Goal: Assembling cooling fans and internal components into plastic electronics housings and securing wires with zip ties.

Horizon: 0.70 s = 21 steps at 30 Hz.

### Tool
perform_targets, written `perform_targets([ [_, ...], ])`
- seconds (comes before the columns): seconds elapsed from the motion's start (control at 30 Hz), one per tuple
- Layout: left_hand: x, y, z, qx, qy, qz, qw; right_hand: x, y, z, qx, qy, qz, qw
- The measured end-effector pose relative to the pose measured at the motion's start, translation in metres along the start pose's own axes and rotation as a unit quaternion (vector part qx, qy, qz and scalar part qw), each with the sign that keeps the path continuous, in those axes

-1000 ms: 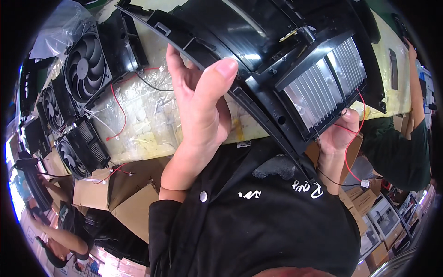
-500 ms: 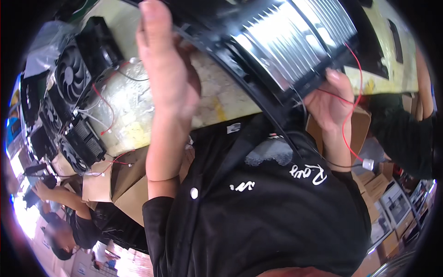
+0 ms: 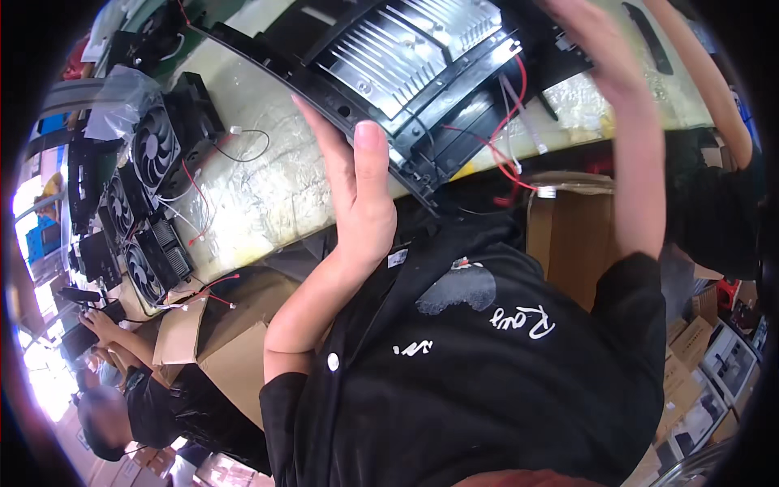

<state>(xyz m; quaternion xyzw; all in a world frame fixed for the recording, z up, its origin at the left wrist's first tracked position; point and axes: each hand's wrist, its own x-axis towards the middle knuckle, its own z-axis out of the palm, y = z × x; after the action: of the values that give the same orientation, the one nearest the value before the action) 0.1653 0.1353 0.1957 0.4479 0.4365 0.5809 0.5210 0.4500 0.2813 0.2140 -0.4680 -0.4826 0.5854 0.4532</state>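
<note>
A black housing [image 3: 324, 105] with a ribbed silver heatsink [image 3: 406, 57] sits tilted over the worktable at the top of the view. My left hand [image 3: 361, 195] grips its near left edge, with the thumb upright against the rim and the fingers partly hidden beneath it. Red and white wires with a white connector [image 3: 546, 192] hang from the housing's near right side. My right hand [image 3: 596, 49] is smeared by motion beyond that side. Its fingers run out of the top of the view, so any contact there is hidden.
Several black fan units [image 3: 156, 150] with loose wires stand left on the plastic-covered worktable [image 3: 251, 191]. Open cardboard boxes [image 3: 572, 235] are below its near edge. One co-worker [image 3: 170, 406] works at the lower left; another person's arm [image 3: 714, 89] reaches in at the right.
The housing has shifted left and turned. My left hand has come down from above its edge onto the rim. My right hand has left the near right corner and moved up, farther away.
</note>
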Motion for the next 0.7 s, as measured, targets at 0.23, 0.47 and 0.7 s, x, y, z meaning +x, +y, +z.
perform_targets([
  [0.23, 0.018, 0.008, -0.025, -0.194, 0.088, -0.061, 0.975, 0.034, -0.007, 0.083, 0.219, -0.132, 0.117, 0.960],
  [0.47, 0.174, 0.107, -0.088, -0.180, 0.086, -0.192, 0.961, 0.140, -0.067, 0.148, 0.217, -0.218, 0.109, 0.945],
  [0.7, 0.356, 0.089, -0.156, -0.046, -0.007, -0.135, 0.990, 0.291, -0.052, 0.181, 0.236, -0.266, 0.094, 0.930],
])
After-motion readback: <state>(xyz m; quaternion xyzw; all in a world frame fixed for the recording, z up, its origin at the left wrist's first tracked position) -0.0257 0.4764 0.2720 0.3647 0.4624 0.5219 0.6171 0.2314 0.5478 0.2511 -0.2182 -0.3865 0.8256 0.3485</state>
